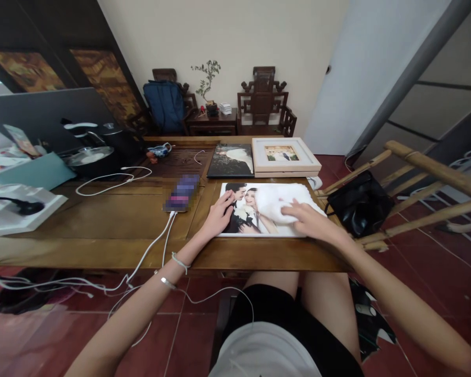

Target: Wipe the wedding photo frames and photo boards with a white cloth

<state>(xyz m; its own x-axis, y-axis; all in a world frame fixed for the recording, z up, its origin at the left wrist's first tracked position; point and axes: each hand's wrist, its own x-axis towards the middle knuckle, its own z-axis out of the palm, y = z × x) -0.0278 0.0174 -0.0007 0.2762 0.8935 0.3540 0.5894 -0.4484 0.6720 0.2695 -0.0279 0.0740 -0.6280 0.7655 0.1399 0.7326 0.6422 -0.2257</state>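
A photo print of a couple (243,217), apparently on a flat white-edged panel, lies on the wooden table in front of me. My left hand (219,213) rests on its left edge, the fingers laid flat and holding nothing. On the right half of the print sits a bunched white cloth (275,201). My right hand (304,217) grips the cloth, pressing it against the picture with the fingers bent. Much of the print's right side is hidden under the cloth.
Behind the print stand a dark photo panel (231,159) and a white-framed picture (286,156). A phone (181,193) with white cables lies to the left. Further left are a white power strip (19,209) and a lidded pot (90,159). A bamboo chair (435,173) is at right.
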